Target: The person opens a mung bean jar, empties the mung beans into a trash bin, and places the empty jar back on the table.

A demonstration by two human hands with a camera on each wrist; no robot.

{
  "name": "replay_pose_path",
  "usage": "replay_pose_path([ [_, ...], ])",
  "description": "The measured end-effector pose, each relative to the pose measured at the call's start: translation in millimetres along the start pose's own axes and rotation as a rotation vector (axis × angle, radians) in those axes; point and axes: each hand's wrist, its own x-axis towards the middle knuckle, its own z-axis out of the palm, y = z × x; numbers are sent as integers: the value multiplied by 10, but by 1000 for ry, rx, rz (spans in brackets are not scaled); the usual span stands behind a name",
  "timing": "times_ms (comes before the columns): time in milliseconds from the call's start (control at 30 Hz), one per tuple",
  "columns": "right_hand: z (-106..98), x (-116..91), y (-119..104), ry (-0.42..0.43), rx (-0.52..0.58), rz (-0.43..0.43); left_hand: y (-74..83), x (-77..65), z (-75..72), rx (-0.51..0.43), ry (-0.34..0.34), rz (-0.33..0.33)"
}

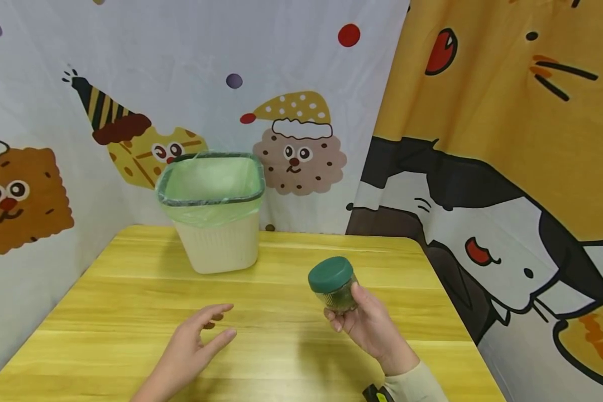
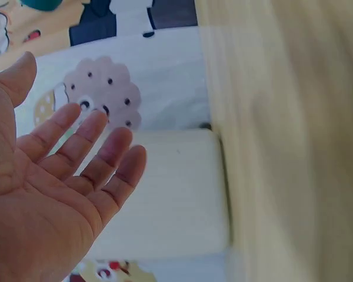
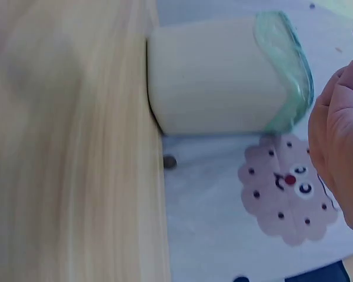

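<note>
My right hand [image 1: 374,329] grips a small clear jar [image 1: 340,297] with a dark green lid [image 1: 330,274], raised above the table on the right and tilted. The jar's contents look greenish, but I cannot tell what they are. In the right wrist view only part of the right hand [image 3: 344,141] shows, and the jar is out of frame. My left hand [image 1: 193,343] hovers over the table with nothing in it, thumb and fingers apart. The left wrist view shows that hand [image 2: 59,176] palm up to the camera, its fingers extended. A bit of the green lid [image 2: 41,3] appears there at the top edge.
A cream waste bin [image 1: 218,243], lined with a pale green bag [image 1: 211,215] under a dark green rim ring [image 1: 211,201], stands at the back left of the yellow wood-grain table [image 1: 281,357]. Cartoon-printed curtains [image 1: 291,56] hang behind and to the right.
</note>
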Motion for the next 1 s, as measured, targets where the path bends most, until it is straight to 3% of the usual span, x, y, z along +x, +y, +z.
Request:
replay_pose_path([
  [100,63,10,36,-20,19,23,129,83,25,-50,-16,37],
  [300,159,34,106,-58,74,58,392,215,75,-92,-41,230],
  [467,199,53,127,-71,102,61,576,300,92,-98,-44,338],
  [1000,269,49,218,-125,121,84,830,524,96,-121,-84,479],
])
